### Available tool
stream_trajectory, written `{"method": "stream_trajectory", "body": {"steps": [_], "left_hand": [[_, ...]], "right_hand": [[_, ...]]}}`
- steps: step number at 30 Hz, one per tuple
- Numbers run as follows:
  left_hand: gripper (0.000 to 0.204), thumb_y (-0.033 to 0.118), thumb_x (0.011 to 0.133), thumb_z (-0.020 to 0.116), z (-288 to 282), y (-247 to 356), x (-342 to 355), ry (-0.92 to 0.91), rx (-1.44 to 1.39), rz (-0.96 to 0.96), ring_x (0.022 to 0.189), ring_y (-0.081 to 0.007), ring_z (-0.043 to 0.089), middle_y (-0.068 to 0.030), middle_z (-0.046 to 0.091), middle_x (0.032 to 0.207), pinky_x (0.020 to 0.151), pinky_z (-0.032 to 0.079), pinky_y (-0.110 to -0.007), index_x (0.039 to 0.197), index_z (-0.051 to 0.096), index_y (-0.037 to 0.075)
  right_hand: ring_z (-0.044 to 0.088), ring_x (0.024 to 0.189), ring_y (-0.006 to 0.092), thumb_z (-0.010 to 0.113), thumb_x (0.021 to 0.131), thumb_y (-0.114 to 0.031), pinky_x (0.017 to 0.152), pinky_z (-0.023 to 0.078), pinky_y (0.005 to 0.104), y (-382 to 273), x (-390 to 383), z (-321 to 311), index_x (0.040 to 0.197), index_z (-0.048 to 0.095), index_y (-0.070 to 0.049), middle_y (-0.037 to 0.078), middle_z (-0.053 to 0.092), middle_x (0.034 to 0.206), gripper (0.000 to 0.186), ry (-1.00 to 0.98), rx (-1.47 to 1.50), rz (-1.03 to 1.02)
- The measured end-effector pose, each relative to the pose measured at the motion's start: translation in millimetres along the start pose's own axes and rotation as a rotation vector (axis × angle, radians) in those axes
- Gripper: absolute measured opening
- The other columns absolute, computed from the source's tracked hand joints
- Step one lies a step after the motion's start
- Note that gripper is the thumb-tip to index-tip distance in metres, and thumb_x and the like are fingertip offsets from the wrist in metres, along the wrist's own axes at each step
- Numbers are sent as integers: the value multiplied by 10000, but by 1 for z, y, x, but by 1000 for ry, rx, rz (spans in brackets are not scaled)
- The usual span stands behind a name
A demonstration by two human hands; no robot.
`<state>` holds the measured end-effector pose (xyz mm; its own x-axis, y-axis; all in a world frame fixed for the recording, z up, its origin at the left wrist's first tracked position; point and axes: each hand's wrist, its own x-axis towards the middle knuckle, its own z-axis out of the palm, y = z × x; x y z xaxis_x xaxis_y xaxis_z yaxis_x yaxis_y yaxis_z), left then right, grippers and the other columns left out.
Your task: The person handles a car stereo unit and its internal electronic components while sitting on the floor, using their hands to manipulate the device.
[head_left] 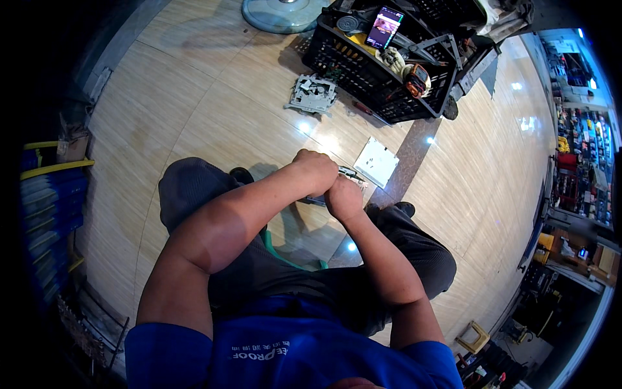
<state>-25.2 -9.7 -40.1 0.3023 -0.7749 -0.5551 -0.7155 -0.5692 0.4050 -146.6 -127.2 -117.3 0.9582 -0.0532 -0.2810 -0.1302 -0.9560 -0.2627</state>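
Observation:
My left hand [315, 171] and my right hand [344, 194] are closed, side by side between my bent knees. Their fingers curl over a partly hidden device [354, 177] with dark and pale metallic parts; what exactly each one grips is hidden. Just beyond them a flat white panel [376, 162] with small cutouts lies on the tiled floor. Farther forward sits a grey metal assembly [310, 94], and a red-handled tool [362, 107] lies beside the crate.
A black crate [330, 57] holds tools and a lit phone [383, 27]. A round pale-blue base [285, 11] stands beyond. Stacked blue items [48, 220] are at left, stocked shelves [580, 162] at right, a small yellow stool [472, 336] lower right. A green seat [285, 259] shows between my legs.

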Motion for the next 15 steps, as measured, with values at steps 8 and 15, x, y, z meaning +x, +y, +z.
{"method": "stream_trajectory", "body": {"steps": [8, 15], "left_hand": [[246, 145, 872, 627, 1, -1, -1, 18, -1, 7, 1062, -338, 698, -181, 718, 1121, 907, 549, -462, 1078, 724, 54], [230, 151, 883, 614, 1, 0, 0, 26, -15, 3, 1064, -337, 697, -176, 718, 1132, 908, 548, -462, 1062, 734, 70]], "right_hand": [[689, 857, 403, 570, 862, -114, 743, 567, 476, -3, -1, -5, 1005, 658, 5, 241, 676, 999, 206, -5, 95, -27], [692, 834, 400, 570, 861, -113, 724, 570, 473, 4, -1, 6, 1001, 658, 6, 242, 677, 984, 204, 9, 78, -41]]}}
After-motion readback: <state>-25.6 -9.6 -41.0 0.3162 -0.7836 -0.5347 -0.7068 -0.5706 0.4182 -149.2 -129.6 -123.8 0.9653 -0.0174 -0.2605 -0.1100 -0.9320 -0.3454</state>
